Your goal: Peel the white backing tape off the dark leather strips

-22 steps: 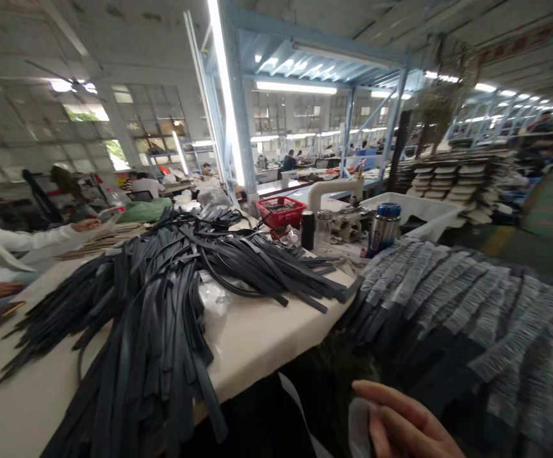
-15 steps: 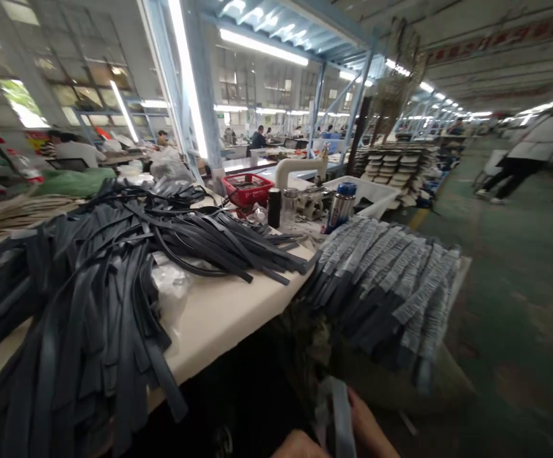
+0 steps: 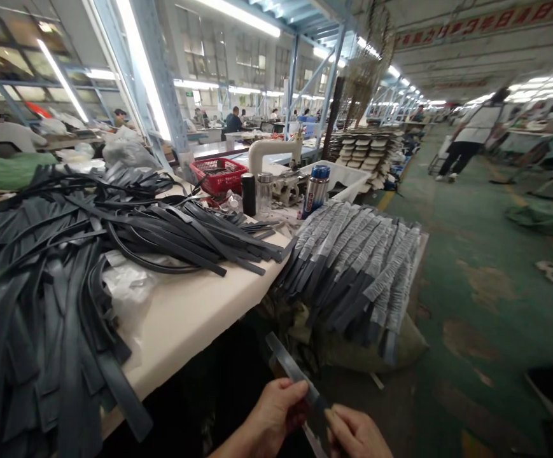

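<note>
A single dark grey strap (image 3: 289,364) with a pale lined face is held low in front of me, slanting up to the left. My left hand (image 3: 273,413) pinches it near its lower part. My right hand (image 3: 355,434) grips its bottom end, just right of the left hand. Both hands hang over the floor beside the white table (image 3: 200,312). A heap of dark straps (image 3: 66,280) covers the table's left and middle. To the right, a stack of straps with printed paper strips (image 3: 357,267) lies fanned over a bulging sack.
A red basket (image 3: 219,175), a black bottle (image 3: 248,194), a blue-capped flask (image 3: 317,189) and a sewing machine (image 3: 276,162) stand at the table's far end. Stacked soles (image 3: 366,152) sit behind. A person (image 3: 467,137) walks along the green aisle on the right; others work far back.
My view has swung to the right, bringing the aisle into sight. Both hands have come up from the bottom edge and now hold one strap between them.
</note>
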Demonstrator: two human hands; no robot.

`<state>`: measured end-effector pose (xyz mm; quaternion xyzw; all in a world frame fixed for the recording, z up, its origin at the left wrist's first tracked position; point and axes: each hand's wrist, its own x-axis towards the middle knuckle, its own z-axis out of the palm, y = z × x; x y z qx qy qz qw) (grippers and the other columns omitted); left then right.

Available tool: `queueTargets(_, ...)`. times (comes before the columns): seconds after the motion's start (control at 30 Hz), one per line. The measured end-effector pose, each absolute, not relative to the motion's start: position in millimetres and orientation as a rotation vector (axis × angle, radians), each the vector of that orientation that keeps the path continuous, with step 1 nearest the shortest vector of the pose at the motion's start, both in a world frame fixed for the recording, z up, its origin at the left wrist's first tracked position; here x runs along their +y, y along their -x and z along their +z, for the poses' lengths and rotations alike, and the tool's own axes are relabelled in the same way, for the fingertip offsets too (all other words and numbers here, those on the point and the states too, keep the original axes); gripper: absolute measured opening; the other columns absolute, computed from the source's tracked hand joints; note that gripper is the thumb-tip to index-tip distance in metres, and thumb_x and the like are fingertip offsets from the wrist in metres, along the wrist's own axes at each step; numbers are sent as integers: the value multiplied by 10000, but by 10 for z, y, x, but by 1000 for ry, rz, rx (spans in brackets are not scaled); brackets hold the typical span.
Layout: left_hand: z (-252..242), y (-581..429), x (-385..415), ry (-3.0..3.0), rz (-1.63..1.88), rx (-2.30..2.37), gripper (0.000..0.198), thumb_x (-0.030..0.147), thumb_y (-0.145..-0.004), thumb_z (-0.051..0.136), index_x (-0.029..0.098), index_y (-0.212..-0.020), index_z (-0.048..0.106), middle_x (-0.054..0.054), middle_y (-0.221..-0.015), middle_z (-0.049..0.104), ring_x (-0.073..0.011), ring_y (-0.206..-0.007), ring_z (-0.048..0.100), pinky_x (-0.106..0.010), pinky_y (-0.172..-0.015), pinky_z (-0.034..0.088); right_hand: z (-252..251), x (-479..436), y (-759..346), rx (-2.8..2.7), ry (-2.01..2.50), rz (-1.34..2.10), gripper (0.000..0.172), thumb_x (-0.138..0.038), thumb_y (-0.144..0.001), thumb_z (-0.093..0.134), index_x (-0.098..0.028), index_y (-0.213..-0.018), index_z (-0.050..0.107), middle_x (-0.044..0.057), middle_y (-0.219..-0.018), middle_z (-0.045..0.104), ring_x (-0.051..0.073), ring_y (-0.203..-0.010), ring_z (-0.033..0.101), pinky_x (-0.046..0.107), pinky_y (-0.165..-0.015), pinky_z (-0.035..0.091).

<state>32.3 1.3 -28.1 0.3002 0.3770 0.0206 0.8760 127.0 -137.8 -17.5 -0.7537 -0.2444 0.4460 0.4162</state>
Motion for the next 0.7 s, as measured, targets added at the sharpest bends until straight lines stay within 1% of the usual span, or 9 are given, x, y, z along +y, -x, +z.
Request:
queueTargets(0.07, -265, -306, 32, -616, 58, 773, 458, 464, -537, 890, 125, -753, 669, -37, -699, 685, -129, -642, 628, -218, -611, 439, -144, -1213, -1223, -609, 1857, 1116, 674, -836, -785, 361, -188, -670, 501, -4, -518, 545, 91, -374, 428, 206, -395, 314)
queueTargets(0.17, -245, -284, 197, -582, 158, 820, 440, 449, -540, 900, 135, -760, 685, -23, -714, 704, -116, -655, 632, -201, -623, 458, -52, -1215, -1201, -727, 1824, 1127, 563, -712, -865, 376, -183, -747, 527, -1, -545, 576, 115, -413, 509, 201, -416, 352)
queueTargets(0.27, -237, -265, 340, -519, 226, 887, 431, 409, -521, 923, 149, -791, 711, -20, -754, 731, -110, -673, 645, -193, -636, 484, 105, -1403, -1234, -926, 1932, 1062, 433, -538, -918, 399, -189, -697, 528, 2, -561, 593, 125, -499, 558, 201, -490, 378)
queueTargets(0.37, -237, -273, 281, -499, 190, 847, 410, 402, -530, 923, 151, -782, 718, -20, -743, 731, -112, -657, 649, -193, -617, 494, 215, -1404, -1234, -962, 2082, 953, 372, -412, -924, 404, -196, -640, 509, -6, -521, 592, 115, -470, 542, 202, -495, 368)
queueTargets(0.43, -234, -286, 190, -504, 166, 796, 410, 416, -537, 918, 144, -771, 718, -16, -720, 719, -108, -644, 644, -188, -602, 490, 233, -1255, -1203, -913, 2129, 897, 347, -376, -933, 395, -200, -658, 516, -5, -512, 609, 114, -434, 536, 204, -475, 362)
queueTargets(0.53, -231, -281, 170, -528, 178, 769, 424, 415, -539, 917, 130, -790, 730, -22, -720, 712, -110, -653, 643, -189, -613, 498, 239, -1045, -1161, -871, 2099, 860, 365, -395, -953, 392, -193, -696, 554, 5, -562, 651, 117, -437, 566, 203, -477, 384)
queueTargets(0.6, -234, -258, 250, -514, 221, 811, 407, 399, -548, 916, 134, -797, 734, -27, -750, 721, -115, -676, 650, -193, -624, 506, 264, -1033, -1159, -840, 2020, 922, 310, -402, -945, 430, -191, -806, 610, -7, -611, 671, 116, -441, 581, 201, -482, 407)
queueTargets(0.67, -235, -238, 328, -484, 261, 869, 375, 379, -558, 915, 147, -789, 732, -24, -771, 728, -115, -693, 655, -189, -629, 509, 296, -1094, -1178, -830, 1984, 932, 226, -351, -915, 486, -205, -1014, 627, -33, -633, 672, 119, -465, 596, 203, -511, 435)
queueTargets(0.7, -231, -237, 341, -472, 271, 890, 368, 373, -555, 917, 150, -780, 729, -21, -767, 728, -112, -688, 654, -187, -623, 507, 308, -1121, -1191, -841, 1996, 906, 257, -315, -901, 501, -217, -1114, 606, -44, -633, 668, 125, -493, 608, 205, -533, 445)
